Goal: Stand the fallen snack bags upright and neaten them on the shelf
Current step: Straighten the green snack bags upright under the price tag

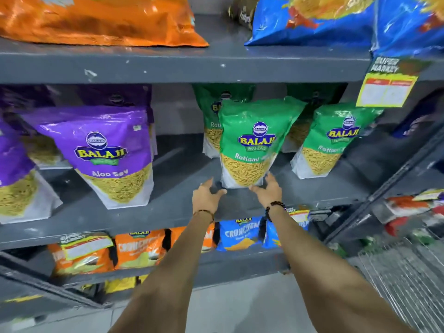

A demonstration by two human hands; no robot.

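A green Ratlami Sev bag (249, 143) stands upright near the front of the grey middle shelf (168, 212). My left hand (206, 195) is open just below and left of its base, fingers spread, not touching it. My right hand (269, 191) is open at the bag's lower right corner, fingertips against or very near it. A second green bag (329, 145) stands to the right, leaning slightly. More green bags (211, 116) stand behind. A purple Aloo Sev bag (108, 152) stands to the left, tilted, with another purple bag (14, 179) at the far left.
The upper shelf holds an orange bag (96, 18) and blue bags (312, 20). A yellow price tag (386, 87) hangs from its edge. The lower shelf holds small orange bags (137, 248) and blue ones (240, 234). A wire rack (403, 272) stands at right.
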